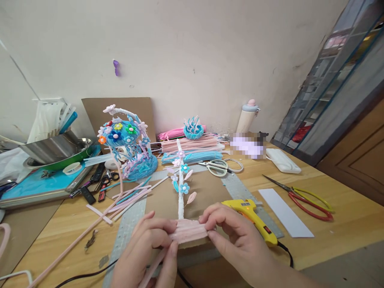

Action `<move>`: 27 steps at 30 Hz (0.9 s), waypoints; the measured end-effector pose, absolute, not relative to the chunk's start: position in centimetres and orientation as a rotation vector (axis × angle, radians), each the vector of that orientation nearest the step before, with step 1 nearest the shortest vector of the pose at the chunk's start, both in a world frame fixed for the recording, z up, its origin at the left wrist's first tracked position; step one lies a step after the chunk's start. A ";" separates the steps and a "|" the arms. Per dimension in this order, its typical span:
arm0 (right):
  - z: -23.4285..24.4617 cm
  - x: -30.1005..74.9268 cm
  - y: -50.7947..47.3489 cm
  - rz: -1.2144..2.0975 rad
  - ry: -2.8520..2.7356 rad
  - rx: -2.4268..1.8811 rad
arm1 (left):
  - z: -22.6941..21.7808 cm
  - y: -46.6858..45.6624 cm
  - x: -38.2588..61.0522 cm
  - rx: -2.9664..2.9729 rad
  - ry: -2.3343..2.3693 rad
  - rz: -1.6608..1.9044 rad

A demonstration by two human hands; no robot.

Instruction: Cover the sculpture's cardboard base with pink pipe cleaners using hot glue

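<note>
A flat piece covered in rows of pale pink pipe cleaner (pixel 189 232) is held between my hands at the front of the table. My left hand (pixel 150 244) pinches its left end, and a loose pink pipe cleaner (pixel 154 266) trails from those fingers. At the right end, my right hand (pixel 240 238) grips it between thumb and fingers. Just behind rises a white wrapped stem (pixel 180 200) bearing blue and pink flowers and leaves; whether it joins the pink piece I cannot tell. A yellow glue gun (pixel 255 218) lies beside my right hand.
Scissors with red and yellow handles (pixel 300 198) and a white strip (pixel 286 212) lie right. Bundled pipe cleaners (pixel 192 157) and white-handled scissors (pixel 217 167) are behind. A flower-covered blue ornament (pixel 141 164) stands left, near a metal bowl (pixel 54 146). Black cable (pixel 87 276) crosses the front.
</note>
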State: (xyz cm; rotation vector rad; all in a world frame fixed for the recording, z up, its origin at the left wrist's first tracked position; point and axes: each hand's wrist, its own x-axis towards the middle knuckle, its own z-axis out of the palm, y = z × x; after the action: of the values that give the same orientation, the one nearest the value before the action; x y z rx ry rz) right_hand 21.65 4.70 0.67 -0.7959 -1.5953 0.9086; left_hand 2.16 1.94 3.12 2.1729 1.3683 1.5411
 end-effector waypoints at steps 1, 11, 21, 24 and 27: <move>0.7 21.7 4.8 0.909 -1.599 -0.804 | 3.1 1.9 2.2 2.167 1.367 1.551; 1.8 22.1 4.5 0.621 -1.715 -0.813 | 3.0 2.1 2.3 2.165 1.366 1.562; 0.4 23.1 3.3 -0.013 -2.107 -0.706 | 3.5 2.0 1.4 2.212 1.344 1.455; -0.2 22.8 3.2 0.016 -2.080 -0.728 | 3.3 2.0 1.6 2.203 1.359 1.492; -0.3 22.6 3.2 0.040 -2.049 -0.720 | 2.9 2.0 1.8 2.202 1.347 1.538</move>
State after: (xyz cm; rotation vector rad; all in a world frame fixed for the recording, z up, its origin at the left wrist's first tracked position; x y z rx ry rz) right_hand 22.55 3.19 -0.31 -0.7200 -2.0493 0.0403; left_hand 1.81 1.97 2.92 2.2017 1.3467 1.5380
